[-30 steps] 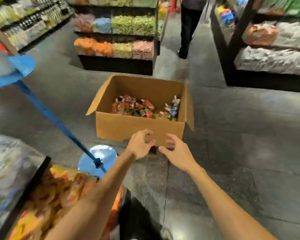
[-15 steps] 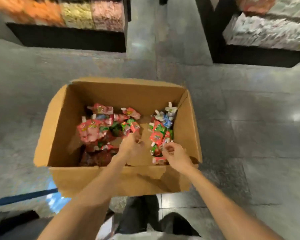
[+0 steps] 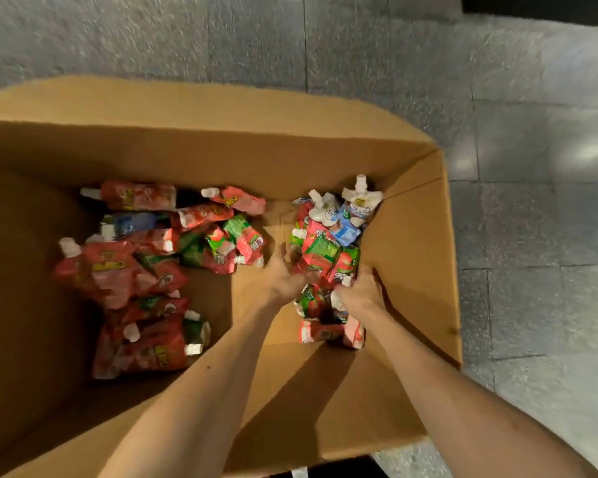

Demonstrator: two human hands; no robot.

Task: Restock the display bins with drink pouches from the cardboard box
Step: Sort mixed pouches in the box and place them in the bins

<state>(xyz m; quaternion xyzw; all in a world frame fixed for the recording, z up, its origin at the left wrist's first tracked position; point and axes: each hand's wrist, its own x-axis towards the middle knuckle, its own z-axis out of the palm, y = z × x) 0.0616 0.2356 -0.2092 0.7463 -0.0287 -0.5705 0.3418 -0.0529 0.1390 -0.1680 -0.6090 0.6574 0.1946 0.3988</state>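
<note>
Box fills nearly the whole view now. A second ago it stood ahead of you on the floor, with your hands only at its near wall. You have leaned right over it, and the bins have dropped out of sight.

Inside, the pouches lie on the box bottom in two lots. The left heap is mostly red and spread wide, with no hand on it. The smaller right heap is packed against the right wall (red and green ones, a few pale blue at the far end).

Half a second ago your hands hovered near the bare strip between the heaps; now both have gone into the right heap. Your right hand sits on its near part with the fingers curled down around pouches and a white spout by the thumb, so I judge it to be gripping. Your left hand is at the heap's left edge, but motion smears it and I cannot tell whether it is open or closed on anything.

So the pick has begun, not finished: nothing is lifted, and every pouch is still in the box. Get a firm handful before you rise, since loose pouches will likely slide.
</note>
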